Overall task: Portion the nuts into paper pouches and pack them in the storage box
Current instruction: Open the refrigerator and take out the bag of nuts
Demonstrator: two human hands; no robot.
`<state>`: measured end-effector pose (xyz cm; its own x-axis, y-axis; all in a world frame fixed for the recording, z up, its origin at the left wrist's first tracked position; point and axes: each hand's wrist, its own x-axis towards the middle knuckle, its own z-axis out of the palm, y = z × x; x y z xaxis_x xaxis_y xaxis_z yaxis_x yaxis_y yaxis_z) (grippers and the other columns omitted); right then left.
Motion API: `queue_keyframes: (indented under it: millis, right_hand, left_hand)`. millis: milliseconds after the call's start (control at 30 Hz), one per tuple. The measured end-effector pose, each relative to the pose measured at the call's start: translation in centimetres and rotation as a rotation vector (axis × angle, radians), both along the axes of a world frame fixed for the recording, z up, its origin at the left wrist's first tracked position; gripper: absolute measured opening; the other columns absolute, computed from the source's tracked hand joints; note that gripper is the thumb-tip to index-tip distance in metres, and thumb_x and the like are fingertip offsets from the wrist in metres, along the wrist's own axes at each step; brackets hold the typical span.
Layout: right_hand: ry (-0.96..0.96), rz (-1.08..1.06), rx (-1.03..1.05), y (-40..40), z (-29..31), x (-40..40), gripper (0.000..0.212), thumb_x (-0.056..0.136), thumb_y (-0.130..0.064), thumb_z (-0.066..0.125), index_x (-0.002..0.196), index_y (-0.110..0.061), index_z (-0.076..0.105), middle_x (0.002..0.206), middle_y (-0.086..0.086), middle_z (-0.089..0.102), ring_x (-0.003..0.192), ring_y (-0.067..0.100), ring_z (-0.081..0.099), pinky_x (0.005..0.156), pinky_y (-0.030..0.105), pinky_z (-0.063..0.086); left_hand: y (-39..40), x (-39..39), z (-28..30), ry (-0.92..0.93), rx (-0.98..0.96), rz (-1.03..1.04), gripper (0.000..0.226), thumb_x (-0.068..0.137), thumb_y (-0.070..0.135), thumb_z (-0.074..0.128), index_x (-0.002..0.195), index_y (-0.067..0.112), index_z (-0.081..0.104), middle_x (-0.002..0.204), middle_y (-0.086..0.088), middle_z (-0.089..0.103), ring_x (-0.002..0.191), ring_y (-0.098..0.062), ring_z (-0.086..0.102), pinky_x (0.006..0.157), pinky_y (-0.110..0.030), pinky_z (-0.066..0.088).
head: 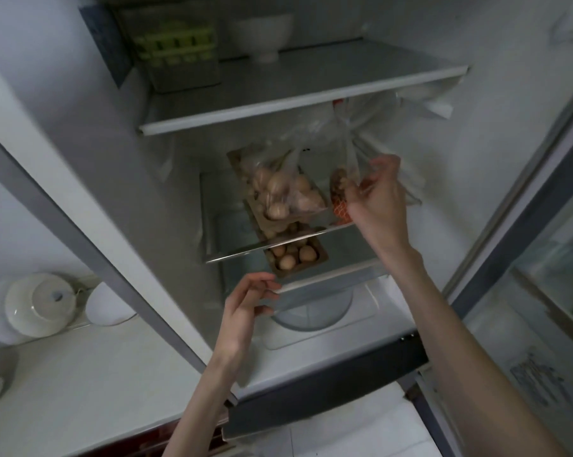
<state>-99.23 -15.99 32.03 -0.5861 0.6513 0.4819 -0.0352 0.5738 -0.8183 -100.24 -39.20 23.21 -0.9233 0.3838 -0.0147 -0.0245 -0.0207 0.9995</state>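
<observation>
I look into an open fridge. My right hand (375, 196) reaches onto the middle glass shelf (245, 250) and pinches a clear plastic bag (351, 150) with brown nuts (339, 186) in its bottom, above something wrapped in orange netting (341, 211). To its left on the same shelf lies another clear bag of pale round pieces (283, 192) on a cardboard tray. My left hand (250, 305) hovers lower, in front of the shelf below, fingers loosely curled and holding nothing. No paper pouches or storage box show.
An egg carton (295, 257) sits under the glass shelf. The top shelf (298, 90) carries a green-lidded container (176, 47) and a white bowl (265, 34). The fridge door (538, 258) stands open at right. White dishes (38, 306) rest on the counter at left.
</observation>
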Motion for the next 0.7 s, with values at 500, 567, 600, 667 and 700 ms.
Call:
queue_keyframes:
  millis: [500,567,600,667,700]
  right_hand:
    - [-0.268,-0.244,0.456,2.3,2.2,-4.6,0.028,0.088,-0.026,0.052,0.104,-0.005,0.061,0.094,0.023,0.067,0.087,0.042,0.064,0.068,0.036,0.046]
    - [-0.312,-0.259,0.498,2.5,2.5,-4.7,0.024,0.088,-0.020,0.049,0.096,-0.002,0.063,0.092,0.025,0.067,0.085,0.042,0.064,0.065,0.036,0.044]
    - [-0.333,-0.262,0.502,2.6,2.6,-4.7,0.023,0.087,-0.017,0.050,0.094,-0.001,0.064,0.091,0.025,0.067,0.085,0.042,0.064,0.065,0.036,0.045]
    - [-0.360,-0.261,0.490,2.6,2.8,-4.3,0.022,0.081,-0.012,0.052,0.094,-0.001,0.067,0.093,0.026,0.067,0.087,0.042,0.063,0.068,0.038,0.048]
    - [-0.361,-0.256,0.487,2.5,2.8,-3.9,0.024,0.079,-0.010,0.052,0.095,-0.001,0.068,0.094,0.026,0.067,0.088,0.042,0.063,0.069,0.039,0.048]
  left_hand:
    - [-1.2,0.7,-0.9,-0.101,-0.034,0.023,0.031,0.099,-0.001,0.037,0.097,0.011,0.066,0.088,-0.004,0.071,0.080,-0.016,0.064,0.070,-0.030,0.046]
    - [-1.6,1.4,-1.1,-0.120,-0.036,0.040,0.030,0.099,-0.003,0.037,0.098,0.009,0.064,0.088,-0.006,0.071,0.081,-0.019,0.064,0.070,-0.031,0.047]
    - [-1.9,1.8,-1.2,-0.130,-0.042,0.048,0.029,0.099,-0.002,0.037,0.099,0.008,0.064,0.088,-0.006,0.071,0.081,-0.020,0.064,0.069,-0.029,0.048]
    - [-2.6,2.6,-1.7,-0.151,-0.058,0.065,0.028,0.100,-0.001,0.037,0.099,0.008,0.064,0.090,-0.006,0.072,0.082,-0.020,0.064,0.069,-0.028,0.048]
    - [-2.9,3.0,-1.9,-0.161,-0.066,0.075,0.028,0.100,0.000,0.037,0.099,0.008,0.064,0.091,-0.008,0.072,0.083,-0.020,0.064,0.070,-0.029,0.048]
